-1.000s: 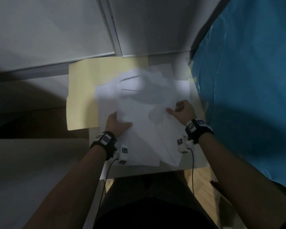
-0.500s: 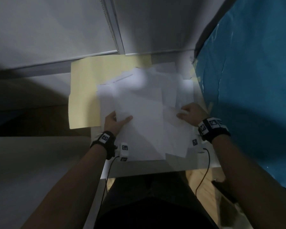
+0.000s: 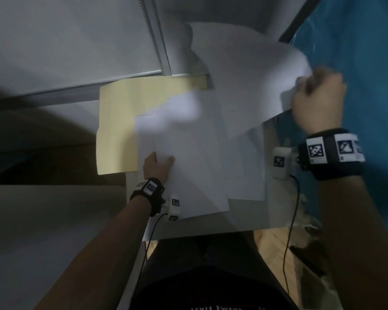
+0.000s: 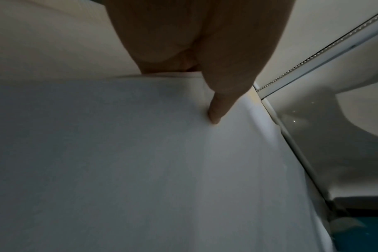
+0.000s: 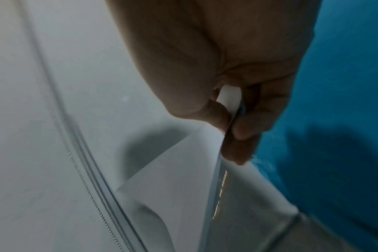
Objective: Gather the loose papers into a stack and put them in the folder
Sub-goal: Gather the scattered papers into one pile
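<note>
Several white papers (image 3: 197, 153) lie overlapped on a small table, partly covering an open pale yellow folder (image 3: 119, 121). My left hand (image 3: 158, 165) grips the left edge of the pile, its thumb (image 4: 218, 109) lying on the top sheet (image 4: 140, 162) and the fingers hidden under the edge. My right hand (image 3: 316, 101) is raised at the right and pinches the edge of lifted white sheets (image 3: 244, 79) that curl up over the table's far side. In the right wrist view the thumb and fingers (image 5: 237, 131) clamp the paper edge (image 5: 218, 179).
A blue sheet (image 3: 367, 74) hangs close along the right side. A grey wall with a vertical strip (image 3: 155, 36) stands behind the table. The table's near edge (image 3: 211, 233) is just above my lap. Cables hang from both wrist cameras.
My right hand has risen up and to the right, lifting sheets off the right side of the pile. The left hand stays on the left edge.
</note>
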{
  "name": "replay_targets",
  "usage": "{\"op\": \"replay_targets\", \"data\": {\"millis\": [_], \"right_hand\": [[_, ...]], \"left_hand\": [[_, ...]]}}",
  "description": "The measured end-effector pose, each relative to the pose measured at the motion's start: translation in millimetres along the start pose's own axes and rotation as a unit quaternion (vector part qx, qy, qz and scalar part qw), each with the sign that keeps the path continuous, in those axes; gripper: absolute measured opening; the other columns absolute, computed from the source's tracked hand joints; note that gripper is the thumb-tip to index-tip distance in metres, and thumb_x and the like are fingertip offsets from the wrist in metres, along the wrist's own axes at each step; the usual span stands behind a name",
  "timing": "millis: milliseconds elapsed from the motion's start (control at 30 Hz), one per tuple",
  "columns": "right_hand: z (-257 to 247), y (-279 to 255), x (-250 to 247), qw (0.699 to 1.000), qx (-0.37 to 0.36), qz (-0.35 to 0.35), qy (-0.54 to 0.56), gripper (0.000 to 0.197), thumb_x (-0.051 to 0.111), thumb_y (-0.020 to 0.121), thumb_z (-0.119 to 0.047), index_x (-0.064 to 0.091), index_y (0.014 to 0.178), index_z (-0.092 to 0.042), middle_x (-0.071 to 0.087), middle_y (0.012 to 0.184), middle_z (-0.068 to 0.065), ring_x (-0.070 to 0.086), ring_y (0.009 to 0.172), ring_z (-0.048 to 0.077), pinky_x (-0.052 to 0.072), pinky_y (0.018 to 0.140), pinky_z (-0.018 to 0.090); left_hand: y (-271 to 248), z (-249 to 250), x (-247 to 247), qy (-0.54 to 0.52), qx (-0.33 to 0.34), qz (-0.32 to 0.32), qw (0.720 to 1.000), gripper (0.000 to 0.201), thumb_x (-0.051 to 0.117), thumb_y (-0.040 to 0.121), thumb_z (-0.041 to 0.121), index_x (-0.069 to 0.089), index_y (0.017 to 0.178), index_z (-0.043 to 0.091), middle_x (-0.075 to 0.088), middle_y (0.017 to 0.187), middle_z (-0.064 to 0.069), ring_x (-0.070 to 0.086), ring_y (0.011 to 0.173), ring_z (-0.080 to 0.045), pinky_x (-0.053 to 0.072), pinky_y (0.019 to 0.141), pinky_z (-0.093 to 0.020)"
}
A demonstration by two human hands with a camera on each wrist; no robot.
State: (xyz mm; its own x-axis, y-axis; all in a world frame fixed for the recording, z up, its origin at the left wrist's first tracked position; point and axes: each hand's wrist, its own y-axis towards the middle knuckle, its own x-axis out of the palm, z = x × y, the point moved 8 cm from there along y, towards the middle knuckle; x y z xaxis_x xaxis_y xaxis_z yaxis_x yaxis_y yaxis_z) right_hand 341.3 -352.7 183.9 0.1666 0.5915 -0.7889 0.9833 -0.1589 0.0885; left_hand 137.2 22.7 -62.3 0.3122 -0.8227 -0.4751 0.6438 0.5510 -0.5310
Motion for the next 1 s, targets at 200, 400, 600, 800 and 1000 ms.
{"op": "replay_targets", "data": {"millis": [200,400,600,800,1000], "right_hand": [[48.8,-70.4,139.5,0.963,0.076,-0.26,-0.006,0.019,0.066,0.081,-0.008,0.06,0.063,-0.007,0.05,0.056,0.002,0.047,0.05,0.021,0.033,0.049,0.019],[107.6,-138.8,219.7,0.921,0.061,-0.373,-0.091,0.033,0.077,0.08,-0.028,0.052,0.062,-0.017,0.05,0.062,-0.003,0.06,0.07,0.021,0.039,0.052,0.021],[110.7,-82.5,199.8,0.967,0.144,-0.2,0.064,0.082,0.091,0.067,-0.056,0.053,0.123,-0.01,0.057,0.117,0.008,0.059,0.104,0.022,0.052,0.087,0.034],[105.2,-73.7,223.6,0.927,0.114,-0.346,0.093,0.092,0.093,0.066,-0.057,0.053,0.138,-0.015,0.064,0.119,0.001,0.063,0.105,0.019,0.049,0.083,0.028],[88.1,-103.2,246.4,0.92,-0.002,-0.391,0.039,0.045,0.085,0.084,-0.04,0.072,0.113,-0.008,0.059,0.118,0.011,0.064,0.105,0.026,0.051,0.09,0.033]], "left_hand": [[-2.5,-5.7,7.5,-0.106,-0.038,-0.006,0.994,0.07,0.058,0.1,0.072,0.067,0.143,0.018,0.068,0.146,-0.01,0.064,0.134,-0.036,0.048,0.118,-0.054],[0.2,5.7,13.0,-0.114,-0.065,-0.002,0.991,0.09,0.089,0.071,0.073,0.063,0.133,0.014,0.071,0.133,-0.005,0.067,0.125,-0.035,0.053,0.113,-0.055],[2.8,8.1,17.8,-0.105,0.008,-0.063,0.992,0.074,0.1,0.071,0.014,0.068,0.138,0.021,0.074,0.136,-0.005,0.071,0.125,-0.034,0.061,0.102,-0.057],[-5.3,-17.2,6.5,-0.128,-0.026,-0.109,0.985,0.082,0.106,0.047,0.038,0.077,0.118,0.011,0.083,0.117,-0.01,0.079,0.109,-0.035,0.065,0.094,-0.062],[-0.5,-11.1,21.8,-0.114,-0.074,-0.054,0.989,0.107,0.106,0.043,0.056,0.062,0.128,0.008,0.072,0.125,-0.009,0.073,0.115,-0.034,0.065,0.097,-0.055]]}}
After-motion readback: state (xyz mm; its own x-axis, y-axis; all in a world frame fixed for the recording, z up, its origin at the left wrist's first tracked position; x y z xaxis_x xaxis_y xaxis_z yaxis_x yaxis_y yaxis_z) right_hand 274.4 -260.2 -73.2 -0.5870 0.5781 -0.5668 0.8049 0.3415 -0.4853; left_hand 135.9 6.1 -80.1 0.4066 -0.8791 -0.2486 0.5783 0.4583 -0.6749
